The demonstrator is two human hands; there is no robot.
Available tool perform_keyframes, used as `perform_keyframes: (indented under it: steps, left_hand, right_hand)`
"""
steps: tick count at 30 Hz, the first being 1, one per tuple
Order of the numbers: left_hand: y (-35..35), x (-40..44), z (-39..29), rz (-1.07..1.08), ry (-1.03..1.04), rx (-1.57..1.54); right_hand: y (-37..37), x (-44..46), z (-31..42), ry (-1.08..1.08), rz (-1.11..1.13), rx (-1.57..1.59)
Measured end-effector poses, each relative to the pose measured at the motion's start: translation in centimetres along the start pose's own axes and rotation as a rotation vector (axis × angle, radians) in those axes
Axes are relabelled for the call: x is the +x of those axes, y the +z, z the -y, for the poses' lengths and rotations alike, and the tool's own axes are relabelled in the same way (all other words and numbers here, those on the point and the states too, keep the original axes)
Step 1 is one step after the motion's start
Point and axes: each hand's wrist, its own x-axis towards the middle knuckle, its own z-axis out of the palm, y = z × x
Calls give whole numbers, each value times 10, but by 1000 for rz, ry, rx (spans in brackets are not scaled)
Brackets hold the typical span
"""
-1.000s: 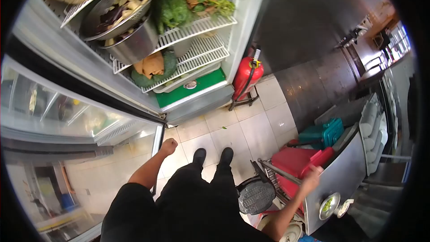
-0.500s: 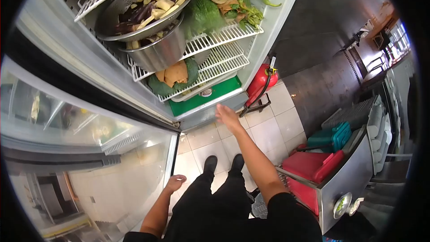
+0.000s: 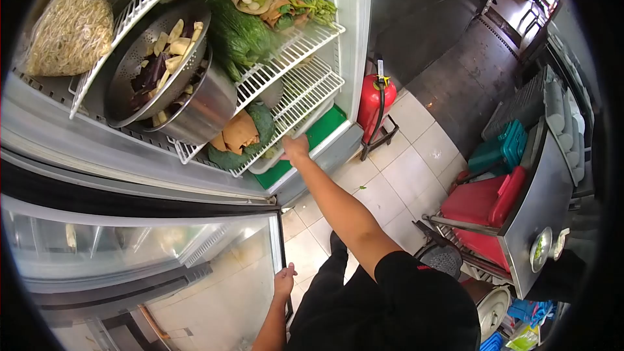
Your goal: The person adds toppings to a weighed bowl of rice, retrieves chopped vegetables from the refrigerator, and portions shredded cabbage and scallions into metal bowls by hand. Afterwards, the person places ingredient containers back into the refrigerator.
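My right hand [image 3: 296, 149] reaches into the lower part of the open fridge, at the edge of a pale tray [image 3: 265, 164] below the bottom wire shelf [image 3: 312, 88]. Its fingertips are partly hidden. My left hand [image 3: 285, 281] is beside the edge of the glass door [image 3: 276, 247], fingers curled; whether it grips the door is unclear. Broccoli [image 3: 260, 123] with brown paper lies on the low shelf. Above stand a colander [image 3: 130, 91] of cut eggplant and a steel pot [image 3: 214, 104]. Leafy greens [image 3: 240, 32] lie to their right.
A red fire extinguisher [image 3: 376, 104] stands right of the fridge. Farther right are a red container [image 3: 481, 201], a teal case [image 3: 507, 149] and a steel table [image 3: 536, 201] with a small bowl [image 3: 540, 250]. A dark perforated stool [image 3: 442, 260] sits beside my right arm.
My right hand has moved from the right side across into the fridge's lower part. My left hand has stayed by the door edge. The view has shifted, showing more of the upper shelf.
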Motion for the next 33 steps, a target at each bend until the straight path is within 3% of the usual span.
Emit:
perform_keyframes:
  steps: [2, 5, 8, 11, 16, 23, 25, 27, 31, 33]
  left_hand:
    - [-10, -3, -2, 24, -108, -279]
    - [-22, 4, -2, 52, -32, -475]
    - [-31, 19, -31, 93, 12, -530]
    - [-32, 42, -62, 89, 87, -615]
    - [-30, 68, -100, 148, 124, -751]
    - [-20, 89, -108, 377, 121, -1036]
    - [-17, 75, -121, 469, 115, -1134]
    - [-9, 63, -124, 514, 128, -1115]
    - [20, 41, -115, 560, 159, -780]
    - [39, 17, -91, 360, 176, -606]
  right_hand:
    - [-5, 8, -12, 20, -7, -4]
    - [-29, -7, -6, 51, -45, -32]
    - [-56, -8, -26, -48, -22, 38]
    - [-91, -38, -19, -19, -33, -104]
    - [-145, -57, -40, -56, -19, -16]
    - [-224, -117, -39, 0, -42, -143]
    - [-257, -117, -70, -9, -40, -140]
    - [-285, -126, -83, -43, 5, -94]
    - [-339, -154, -118, -84, 56, 22]
    - [-375, -190, -142, -117, 45, 80]
